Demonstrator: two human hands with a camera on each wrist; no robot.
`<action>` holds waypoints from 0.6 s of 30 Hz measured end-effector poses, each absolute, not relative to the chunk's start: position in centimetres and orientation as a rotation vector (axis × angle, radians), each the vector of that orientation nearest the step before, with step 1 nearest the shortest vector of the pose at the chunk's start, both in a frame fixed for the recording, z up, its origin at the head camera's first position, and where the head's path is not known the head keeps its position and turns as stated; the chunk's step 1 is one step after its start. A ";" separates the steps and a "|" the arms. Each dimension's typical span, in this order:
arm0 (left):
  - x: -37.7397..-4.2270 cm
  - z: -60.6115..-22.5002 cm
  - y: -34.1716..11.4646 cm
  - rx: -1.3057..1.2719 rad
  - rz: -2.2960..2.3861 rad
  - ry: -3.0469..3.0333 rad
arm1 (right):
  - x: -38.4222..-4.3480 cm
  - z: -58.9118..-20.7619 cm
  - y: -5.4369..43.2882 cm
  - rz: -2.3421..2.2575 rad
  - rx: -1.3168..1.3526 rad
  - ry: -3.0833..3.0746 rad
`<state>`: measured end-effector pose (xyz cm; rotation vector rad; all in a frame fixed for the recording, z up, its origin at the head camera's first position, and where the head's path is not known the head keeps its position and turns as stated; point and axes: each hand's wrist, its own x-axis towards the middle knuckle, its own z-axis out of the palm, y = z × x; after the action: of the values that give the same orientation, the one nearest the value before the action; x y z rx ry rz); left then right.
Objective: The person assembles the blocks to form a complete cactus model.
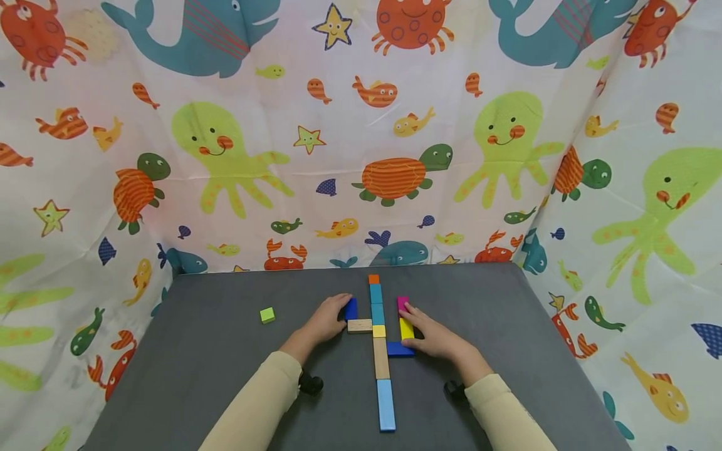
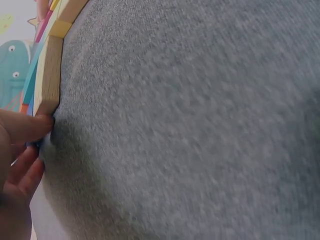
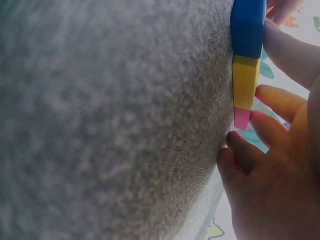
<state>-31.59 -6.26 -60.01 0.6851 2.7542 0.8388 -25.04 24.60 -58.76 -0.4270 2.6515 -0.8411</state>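
Wooden blocks lie in a branching figure on the grey table. Its central column runs from an orange block [image 1: 373, 279] through teal blocks [image 1: 376, 304], a small yellow block [image 1: 378, 331] and a plain wood block [image 1: 381, 358] to a light blue block [image 1: 386, 405]. My left hand [image 1: 327, 318] pinches a dark blue block [image 1: 351, 309] beside a plain wood side block [image 1: 360, 326]; its thumb is by that block's end. My right hand [image 1: 437, 338] touches the yellow upright block [image 1: 406, 329], below a pink block [image 1: 403, 303], with its thumb at a flat blue block [image 1: 400, 349].
A lone green cube [image 1: 267, 315] sits on the left part of the grey table [image 1: 225, 382]. A white curtain [image 1: 350, 219] printed with sea animals hangs behind and beside the table. Dark wrist-worn cameras are on both arms.
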 end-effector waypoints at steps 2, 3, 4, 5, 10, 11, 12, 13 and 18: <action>-31.5 -60.0 -6.7 0.700 0.868 2.749 | -25.1 -58.7 24.5 -0.840 -0.431 2.652; -31.4 -59.9 -6.9 0.706 0.890 2.746 | -25.2 -58.7 24.5 -0.839 -0.434 2.651; -31.3 -59.9 -7.2 0.707 0.911 2.745 | -25.2 -58.7 24.6 -0.835 -0.434 2.650; -31.3 -60.0 -7.4 0.709 0.931 2.750 | -25.2 -58.7 24.6 -0.832 -0.435 2.649; -31.2 -60.1 -9.5 0.645 1.052 2.822 | -25.1 -58.6 24.6 -0.836 -0.431 2.653; -31.2 -60.1 -10.0 0.617 1.075 2.841 | -25.1 -58.6 24.6 -0.841 -0.431 2.654; -31.2 -60.0 -10.7 0.587 1.095 2.859 | -25.1 -58.6 24.6 -0.841 -0.430 2.656; -31.2 -60.0 -11.4 0.551 1.108 2.880 | -25.0 -58.6 24.5 -0.837 -0.428 2.657; -31.3 -59.1 -16.1 0.356 1.104 2.971 | -25.0 -58.5 24.4 -0.832 -0.413 2.663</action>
<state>-31.25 -16.06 -59.11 0.3562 2.9712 1.1041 -25.04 24.41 -58.52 -0.4131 2.6632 -0.8323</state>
